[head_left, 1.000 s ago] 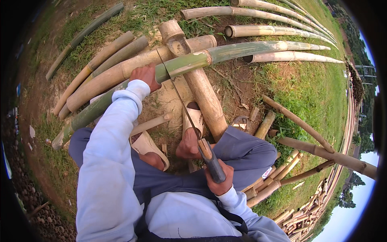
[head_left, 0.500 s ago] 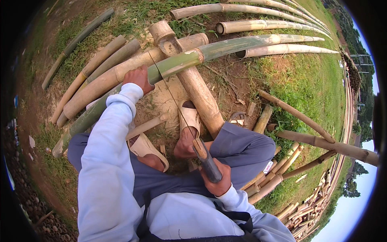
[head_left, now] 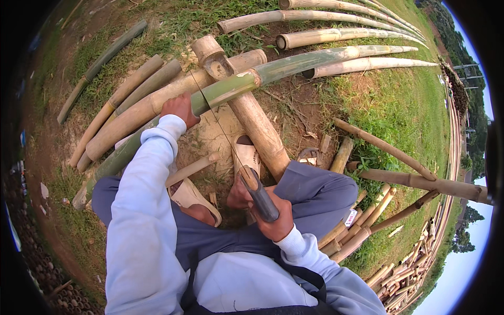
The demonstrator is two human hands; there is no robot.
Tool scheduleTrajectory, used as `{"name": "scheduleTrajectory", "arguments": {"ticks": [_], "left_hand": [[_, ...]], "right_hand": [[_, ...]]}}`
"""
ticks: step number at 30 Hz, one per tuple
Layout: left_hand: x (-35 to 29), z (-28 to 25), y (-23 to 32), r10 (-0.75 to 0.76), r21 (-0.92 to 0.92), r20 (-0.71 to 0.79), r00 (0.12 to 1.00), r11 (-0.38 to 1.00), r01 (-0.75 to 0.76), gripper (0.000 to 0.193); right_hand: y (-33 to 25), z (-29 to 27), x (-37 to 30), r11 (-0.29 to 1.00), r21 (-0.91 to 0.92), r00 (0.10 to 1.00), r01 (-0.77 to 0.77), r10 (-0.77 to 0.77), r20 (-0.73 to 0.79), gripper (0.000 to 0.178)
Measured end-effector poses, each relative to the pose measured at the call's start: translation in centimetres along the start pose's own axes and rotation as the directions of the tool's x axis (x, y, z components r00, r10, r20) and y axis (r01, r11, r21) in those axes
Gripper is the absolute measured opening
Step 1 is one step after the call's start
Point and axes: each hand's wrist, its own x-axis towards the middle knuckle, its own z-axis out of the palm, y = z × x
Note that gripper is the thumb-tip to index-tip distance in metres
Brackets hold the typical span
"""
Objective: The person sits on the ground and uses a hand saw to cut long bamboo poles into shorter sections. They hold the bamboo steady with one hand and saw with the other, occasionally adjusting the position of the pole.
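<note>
My left hand (head_left: 181,110) is closed around a long green bamboo pole (head_left: 228,88), which slants from beside my left knee up to the far right. In my right hand (head_left: 277,223) is the dark handle of a handsaw (head_left: 264,203). Its thin blade runs forward and crosses the pole just right of my left hand. Whether the teeth are within a cut is too small to see. Under the pole lies a thick notched bamboo post (head_left: 257,128), crossing a tan bamboo length (head_left: 152,101). Pale sawdust covers the ground below the blade.
Several cut bamboo lengths (head_left: 118,102) lie at the left. Long poles (head_left: 341,34) stretch away at the far right. Beside my right knee stands a frame of bamboo bars (head_left: 394,178) with short pieces near it. My sandalled feet (head_left: 244,157) are below the blade.
My right hand has pushed the saw a little forward and to the left. My left hand keeps its grip on the pole, and the view has shifted slightly.
</note>
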Motion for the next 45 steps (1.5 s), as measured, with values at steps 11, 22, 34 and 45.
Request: {"name": "scheduleTrajectory", "arguments": {"ticks": [11, 22, 34, 45], "left_hand": [[0.1, 1.1, 0.9, 0.046, -0.001, -0.143, 0.989, 0.999, -0.047, 0.062], [-0.3, 1.8, -0.5, 0.027, -0.044, -0.116, 0.993, 0.999, -0.032, 0.059], [-0.5, 2.3, -1.2, 0.038, -0.064, -0.126, 0.991, 0.997, -0.046, 0.063], [0.3, 3.5, -1.2, 0.033, -0.08, -0.185, 0.982, 0.996, -0.048, 0.065]], "right_hand": [[3.2, 6.9, 14.5, 0.993, -0.108, 0.998, 0.051, -0.054, -0.028, 0.019], [0.4, 0.6, 1.4, 1.0, -0.012, 0.999, -0.028, 0.028, -0.016, 0.025], [2.0, 1.4, 0.4, 1.0, -0.022, 1.0, 0.021, -0.021, -0.007, 0.023], [4.6, 5.6, 7.6, 0.999, -0.041, 1.0, 0.001, -0.002, -0.026, 0.02]]}}
